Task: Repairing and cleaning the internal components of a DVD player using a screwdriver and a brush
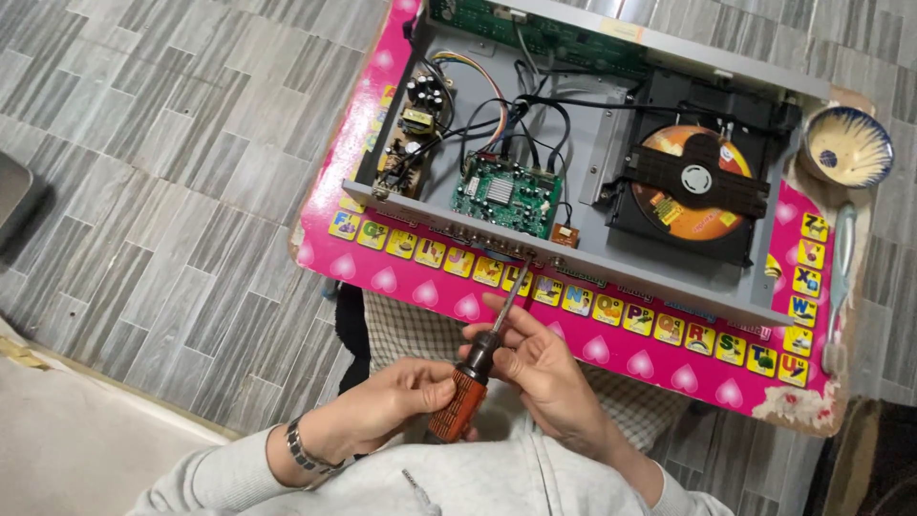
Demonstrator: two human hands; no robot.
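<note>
the pink table [401, 287] carries an opened disc player [592, 162], a disc [683, 182] in its tray. a screwdriver [478, 358] touches its near edge, left hand [392, 406] fingers wrapped round the orange handle, right hand [540, 368] fingers pinching the shaft.

Colourful picture-letter squares [573, 299] printed in a row along the pink table [430, 291] near edge, mostly yellow, some green and blue; the row turns up the right edge, yellow squares [807, 282] stacked there. White heart marks [384, 279] below the row. Disc [690, 182] in the open player has an orange-red-yellow printed label, partly hidden under a black clamp bar. Small pale sticker [621, 29] on the green board at the top. No screens or packages visible.
</note>
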